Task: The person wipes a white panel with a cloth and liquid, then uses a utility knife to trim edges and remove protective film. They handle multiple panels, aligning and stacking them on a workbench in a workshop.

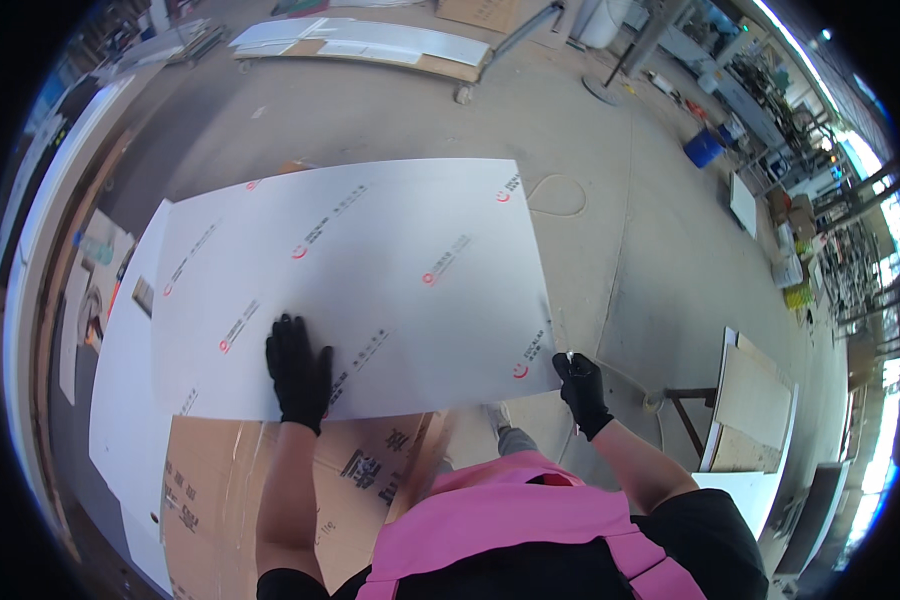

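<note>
A large white panel (390, 315) covered in printed protective film lies flat before me, bearing red and black print. My left hand (298, 371), in a black glove, rests palm down on it near the close edge, thumb spread from the fingers. At the panel's right edge, near the close corner, my right hand (583, 394) is curled in a matching black glove. A small tool with a shiny tip (569, 354) pokes out of that fist; its kind is too small to tell. Under the panel's near side lies printed brown cardboard (217, 480).
Another white panel (124, 375) shows beneath at left. A water bottle (96, 249) stands on a surface farther left. Beyond is a flat cart (450, 69) loaded with white boards. A blue bin (703, 148) and a stand with boards (754, 390) are at right. A hose (585, 199) loops across the floor.
</note>
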Action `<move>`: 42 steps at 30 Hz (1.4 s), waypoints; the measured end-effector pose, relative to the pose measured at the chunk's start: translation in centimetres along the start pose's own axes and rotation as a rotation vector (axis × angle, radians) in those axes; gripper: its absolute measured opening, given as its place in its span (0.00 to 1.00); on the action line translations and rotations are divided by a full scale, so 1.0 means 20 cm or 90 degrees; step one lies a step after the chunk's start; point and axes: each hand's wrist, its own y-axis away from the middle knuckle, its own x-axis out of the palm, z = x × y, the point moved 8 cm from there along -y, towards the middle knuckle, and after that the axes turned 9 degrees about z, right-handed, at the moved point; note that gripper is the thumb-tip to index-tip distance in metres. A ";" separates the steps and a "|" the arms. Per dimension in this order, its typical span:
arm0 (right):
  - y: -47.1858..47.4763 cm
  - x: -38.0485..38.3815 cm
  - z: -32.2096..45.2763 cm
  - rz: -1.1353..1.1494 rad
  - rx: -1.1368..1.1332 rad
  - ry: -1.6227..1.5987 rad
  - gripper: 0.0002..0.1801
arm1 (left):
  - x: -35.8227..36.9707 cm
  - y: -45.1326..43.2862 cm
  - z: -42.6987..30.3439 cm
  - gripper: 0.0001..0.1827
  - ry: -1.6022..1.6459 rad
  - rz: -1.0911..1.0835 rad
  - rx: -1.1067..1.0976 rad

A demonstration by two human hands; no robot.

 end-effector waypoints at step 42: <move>-1.73 0.10 1.22 0.079 -0.711 0.332 0.09 | 0.03 -0.20 -0.25 0.29 -0.112 0.016 -0.241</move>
